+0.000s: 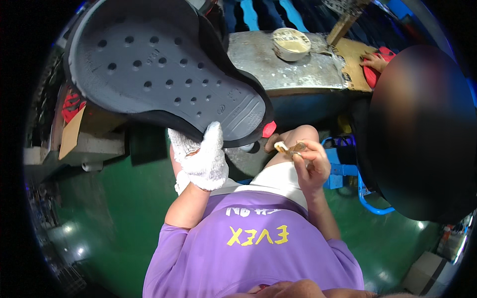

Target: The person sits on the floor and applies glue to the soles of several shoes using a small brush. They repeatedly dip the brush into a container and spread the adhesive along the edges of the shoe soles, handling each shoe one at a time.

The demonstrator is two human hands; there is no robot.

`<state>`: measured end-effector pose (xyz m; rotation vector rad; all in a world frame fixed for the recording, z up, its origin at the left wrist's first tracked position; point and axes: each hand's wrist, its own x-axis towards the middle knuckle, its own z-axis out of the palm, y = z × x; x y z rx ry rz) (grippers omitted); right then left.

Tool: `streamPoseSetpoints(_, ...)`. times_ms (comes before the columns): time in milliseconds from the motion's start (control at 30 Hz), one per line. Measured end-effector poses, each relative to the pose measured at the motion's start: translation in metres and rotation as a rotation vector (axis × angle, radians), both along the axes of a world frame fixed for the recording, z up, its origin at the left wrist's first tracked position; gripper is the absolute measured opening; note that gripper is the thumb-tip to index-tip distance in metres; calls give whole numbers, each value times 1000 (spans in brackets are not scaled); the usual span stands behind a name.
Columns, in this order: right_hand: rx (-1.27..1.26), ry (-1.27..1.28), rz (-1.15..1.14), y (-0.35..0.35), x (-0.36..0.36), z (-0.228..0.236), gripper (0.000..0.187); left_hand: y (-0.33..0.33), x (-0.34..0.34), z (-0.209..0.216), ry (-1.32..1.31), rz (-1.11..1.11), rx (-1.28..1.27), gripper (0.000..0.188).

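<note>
Here I see my gloved left hand (pixel 202 158) raised, its grip closed on the heel edge of a dark grey shoe sole (pixel 159 64), tilted up so the perforated face turns toward me. My bare right hand (pixel 310 166) sits lower over my knee, fingers pinched around a small glue brush (pixel 288 148), bristles angled toward the sole. The glue tin (pixel 290 43) waits on the bench (pixel 278 69) beyond.
</note>
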<state>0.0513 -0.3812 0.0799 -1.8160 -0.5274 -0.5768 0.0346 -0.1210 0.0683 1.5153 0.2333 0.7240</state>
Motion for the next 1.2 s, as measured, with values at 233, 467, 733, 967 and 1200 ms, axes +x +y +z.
streamPoseSetpoints(233,-330,-272,94,-12,30,32,28,-48,9,44,6,52,-132,59)
streamPoseSetpoints(467,-374,-263,229,-13,24,31,28,-39,3,49,120,-48,-163,60)
streamPoseSetpoints(733,-35,184,-129,-23,10,-100,15,-61,32,75,69,-134,-478,68)
streamPoseSetpoints(967,219,334,-169,-1,12,-144,27,-128,104,47,327,-646,-97,75)
streamPoseSetpoints(1200,-172,625,-63,-14,12,-124,15,-252,236,40,448,-862,-232,58)
